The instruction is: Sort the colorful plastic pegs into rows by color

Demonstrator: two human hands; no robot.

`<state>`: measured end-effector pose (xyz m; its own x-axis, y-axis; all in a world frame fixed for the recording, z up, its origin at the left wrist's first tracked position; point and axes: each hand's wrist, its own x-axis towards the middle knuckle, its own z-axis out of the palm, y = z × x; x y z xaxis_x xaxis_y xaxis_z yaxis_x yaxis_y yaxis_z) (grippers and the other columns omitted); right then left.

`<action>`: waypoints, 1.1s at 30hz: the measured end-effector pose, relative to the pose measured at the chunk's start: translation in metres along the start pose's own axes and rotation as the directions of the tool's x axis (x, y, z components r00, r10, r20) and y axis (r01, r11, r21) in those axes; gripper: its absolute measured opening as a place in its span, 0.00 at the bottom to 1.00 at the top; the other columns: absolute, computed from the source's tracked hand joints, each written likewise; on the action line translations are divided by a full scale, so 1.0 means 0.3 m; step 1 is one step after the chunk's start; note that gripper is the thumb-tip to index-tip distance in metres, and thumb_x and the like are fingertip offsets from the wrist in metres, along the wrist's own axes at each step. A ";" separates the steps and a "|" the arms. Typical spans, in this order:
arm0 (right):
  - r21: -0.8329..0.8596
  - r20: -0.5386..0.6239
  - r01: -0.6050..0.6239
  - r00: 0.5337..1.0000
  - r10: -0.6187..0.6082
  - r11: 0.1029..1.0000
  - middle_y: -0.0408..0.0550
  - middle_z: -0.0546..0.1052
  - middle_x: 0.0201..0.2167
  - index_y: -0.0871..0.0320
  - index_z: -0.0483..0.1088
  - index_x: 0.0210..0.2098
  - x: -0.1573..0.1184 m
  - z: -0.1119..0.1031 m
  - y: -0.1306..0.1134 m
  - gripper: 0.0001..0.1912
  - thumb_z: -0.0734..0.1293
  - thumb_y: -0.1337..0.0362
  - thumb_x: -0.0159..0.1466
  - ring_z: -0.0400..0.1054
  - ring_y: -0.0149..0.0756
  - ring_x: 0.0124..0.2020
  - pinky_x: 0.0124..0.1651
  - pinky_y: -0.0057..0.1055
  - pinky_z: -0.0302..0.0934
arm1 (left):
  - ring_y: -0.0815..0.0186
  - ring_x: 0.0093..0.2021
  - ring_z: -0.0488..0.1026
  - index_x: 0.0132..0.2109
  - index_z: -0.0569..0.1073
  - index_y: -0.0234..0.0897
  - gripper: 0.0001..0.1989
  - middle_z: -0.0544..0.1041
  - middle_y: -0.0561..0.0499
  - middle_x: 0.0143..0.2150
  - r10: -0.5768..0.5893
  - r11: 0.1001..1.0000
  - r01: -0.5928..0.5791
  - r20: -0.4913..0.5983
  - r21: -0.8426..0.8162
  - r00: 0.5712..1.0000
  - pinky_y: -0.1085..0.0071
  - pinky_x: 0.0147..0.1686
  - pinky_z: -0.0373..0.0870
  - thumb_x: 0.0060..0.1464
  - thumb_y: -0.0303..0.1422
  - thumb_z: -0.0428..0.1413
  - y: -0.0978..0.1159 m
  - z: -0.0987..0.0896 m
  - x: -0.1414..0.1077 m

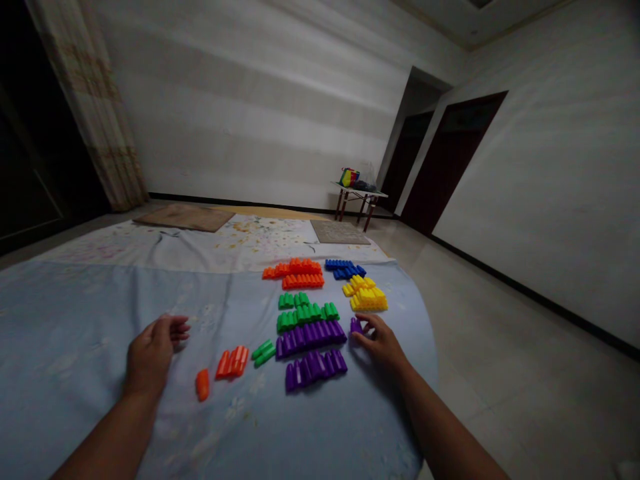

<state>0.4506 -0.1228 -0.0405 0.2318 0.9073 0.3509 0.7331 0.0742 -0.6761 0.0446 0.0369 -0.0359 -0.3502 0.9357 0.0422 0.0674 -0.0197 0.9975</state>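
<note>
Head view: right hand [379,340] pinches purple piece [355,325]; left hand [154,341] loosely curled.

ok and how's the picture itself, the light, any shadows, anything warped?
Head view: dim overall, with streaky light and dark bands across the wall; the dark door leans, probably wide-angle distortion; a soft shadow lies on the blue cloth near the right hand; left of the curtain, near-black hides detail.

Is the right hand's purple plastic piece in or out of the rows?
Out: a gap parts the purple piece from the purple rows; the right hand holds it.
</note>
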 end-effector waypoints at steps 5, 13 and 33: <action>0.012 0.144 0.135 0.980 -0.136 0.991 0.49 0.72 0.41 0.55 0.69 0.46 0.059 -0.023 -0.111 0.20 0.68 0.57 0.55 0.66 0.34 0.36 0.38 0.33 0.62 | 0.67 0.25 0.68 0.32 0.71 0.33 0.15 0.71 0.51 0.26 0.006 1.000 -0.006 -0.007 0.003 1.000 0.73 0.23 0.66 0.46 0.41 0.47 0.007 -0.001 -0.010; -0.011 0.309 0.197 0.933 -0.184 0.980 0.48 0.72 0.39 0.55 0.71 0.44 0.127 -0.002 -0.213 0.18 0.69 0.57 0.55 0.66 0.33 0.36 0.41 0.32 0.62 | 0.68 0.25 0.68 0.32 0.71 0.33 0.15 0.71 0.50 0.27 0.009 1.000 -0.009 -0.003 -0.006 1.000 0.74 0.23 0.65 0.46 0.41 0.47 0.007 -0.004 -0.018; -0.138 0.435 0.314 0.871 -0.227 0.939 0.50 0.73 0.41 0.54 0.71 0.45 0.143 0.047 -0.304 0.19 0.70 0.57 0.54 0.64 0.40 0.44 0.48 0.37 0.58 | 0.69 0.25 0.68 0.33 0.71 0.33 0.17 0.73 0.50 0.27 0.009 1.000 -0.009 0.009 -0.019 1.000 0.73 0.24 0.64 0.48 0.43 0.47 -0.005 -0.007 -0.011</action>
<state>0.3846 -0.0848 0.0272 -0.2427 0.9537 0.1777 0.8496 0.2974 -0.4355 0.0438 0.0332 -0.0375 -0.3413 0.9386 0.0511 0.0530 -0.0351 0.9980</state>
